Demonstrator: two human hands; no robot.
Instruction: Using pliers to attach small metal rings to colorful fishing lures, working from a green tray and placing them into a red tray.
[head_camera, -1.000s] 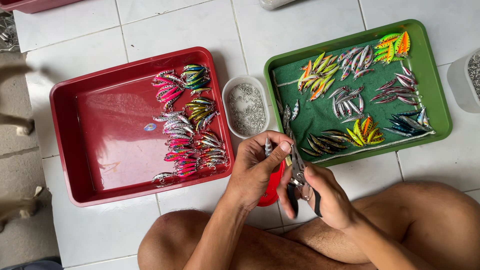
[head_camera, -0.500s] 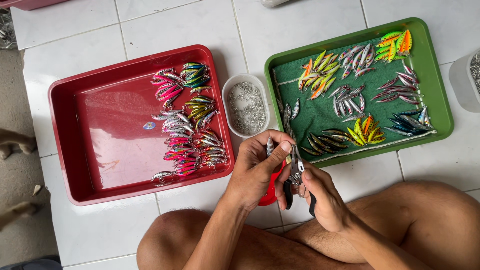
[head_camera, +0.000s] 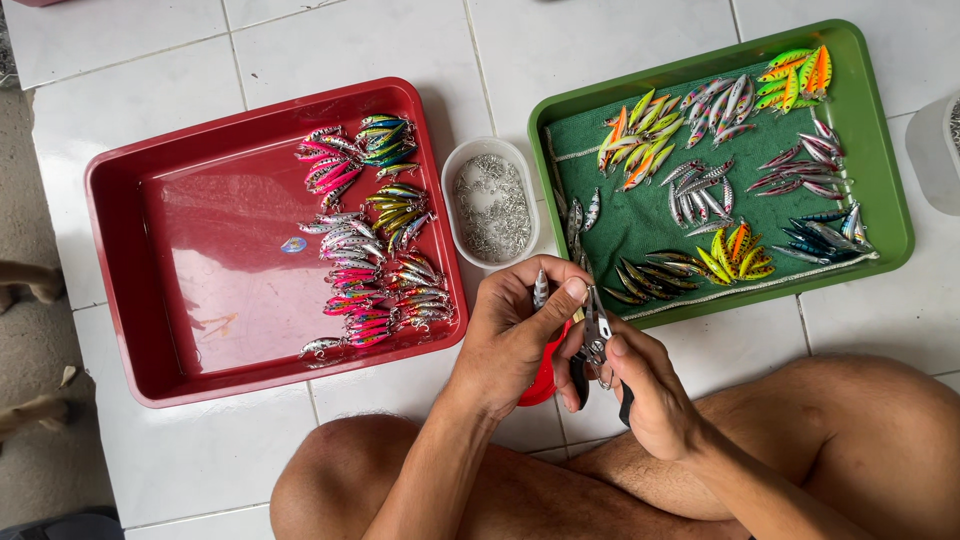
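Note:
My left hand (head_camera: 515, 335) pinches a small silvery fishing lure (head_camera: 541, 289) between thumb and fingers, held upright. My right hand (head_camera: 635, 385) grips black-handled pliers (head_camera: 597, 335), whose jaws meet the lure near my left thumb. Both hands hover over the floor between the red tray (head_camera: 140, 290) and the green tray (head_camera: 880, 150). A small white tub of metal rings (head_camera: 490, 200) stands just beyond my hands. A red object (head_camera: 543, 378) lies partly hidden under my left hand.
Rows of pink, green and silver lures (head_camera: 375, 240) lie along the red tray's right side. The green tray holds a green cloth with several groups of coloured lures (head_camera: 720, 180). A white container (head_camera: 935, 150) stands at the right edge. My bare legs are crossed below.
My hands have stayed in place; the pliers have shifted slightly against the lure.

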